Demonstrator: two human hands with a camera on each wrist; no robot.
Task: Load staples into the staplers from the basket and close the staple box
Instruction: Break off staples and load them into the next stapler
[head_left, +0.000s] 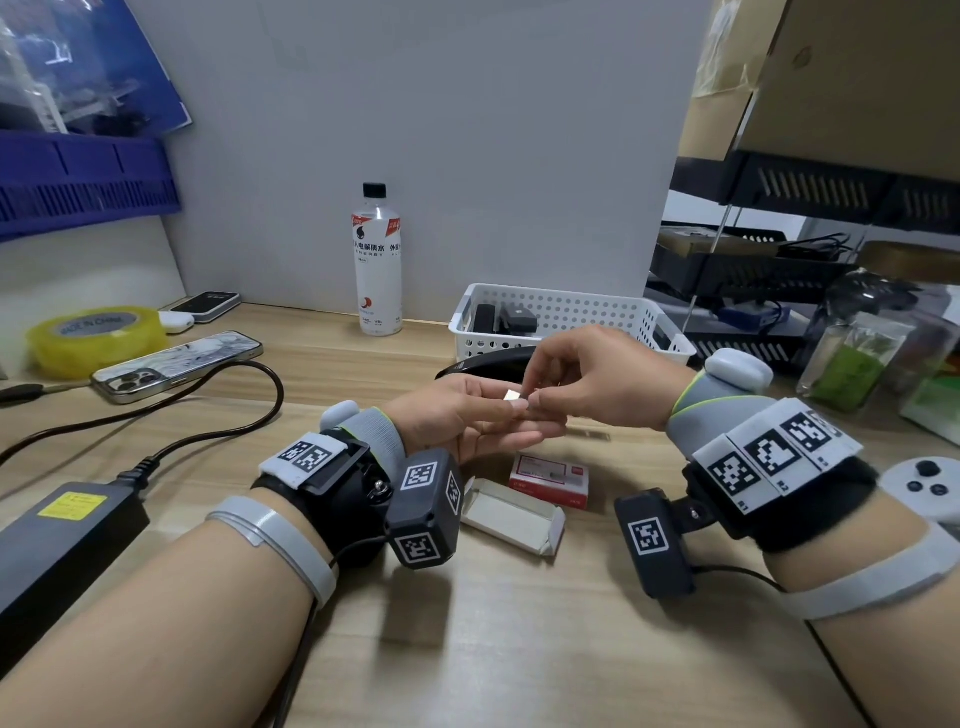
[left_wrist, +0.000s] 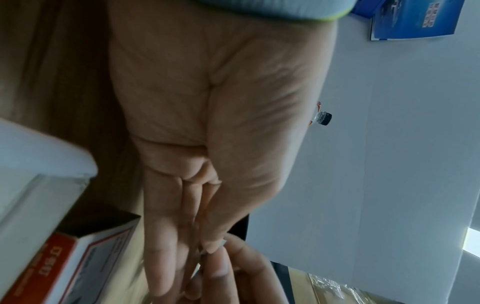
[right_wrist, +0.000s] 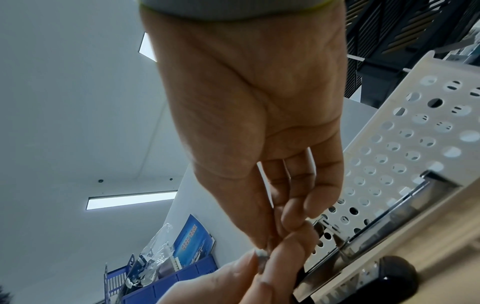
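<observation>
Silver staple strip (head_left: 511, 396) is held above the wooden surface (head_left: 519, 649), pinched at once by the left hand (head_left: 462, 415) and the right hand (head_left: 597, 382), each grip closed on it at the fingertips. The red staple box (head_left: 550, 479) and its white inner tray (head_left: 511, 515) lie open below. An opened black stapler (head_left: 488, 361) sits before the white basket (head_left: 566, 312), which holds 2 more.

Shiny metal staple strip (head_left: 514, 397), perforated plastic basket (head_left: 613, 312), apparently matt wood-grain table (head_left: 519, 649).
</observation>
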